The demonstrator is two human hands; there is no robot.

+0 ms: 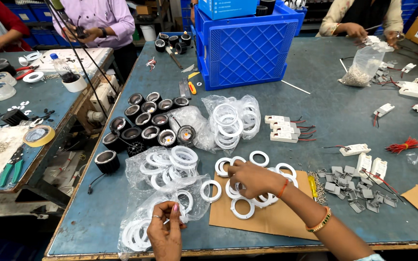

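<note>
Left hand (pixel 164 231) is down at the near edge of the table (pixel 335 96), fingers curled onto the mouth of a clear plastic bag (pixel 143 212) stuffed with white plastic rings; it pinches the bag film, with a ring just under the fingertips. Right hand (pixel 252 178) reaches across onto the loose rings (pixel 242 209) spread over a brown cardboard sheet (pixel 267 222), palm down, fingers bent over the pile. It is touching them, but I cannot tell whether any ring is actually gripped. One single ring (pixel 211 190) lies just left of the cardboard, between the two hands.

Farther off, a second bag of rings (pixel 232 118) sits mid-table, and left of it a cluster of black round lamp housings (pixel 143 121). A yellow-handled screwdriver (pixel 312 186) lies right of the ring pile, beside a scatter of grey clips (pixel 349 186). White driver boxes (pixel 282 128) with red and black wires line up beyond. A blue crate (pixel 247 46) stands at the far side. Other people work at the far edge and at the left bench; one at far right holds a bag of small parts (pixel 361 67).
</note>
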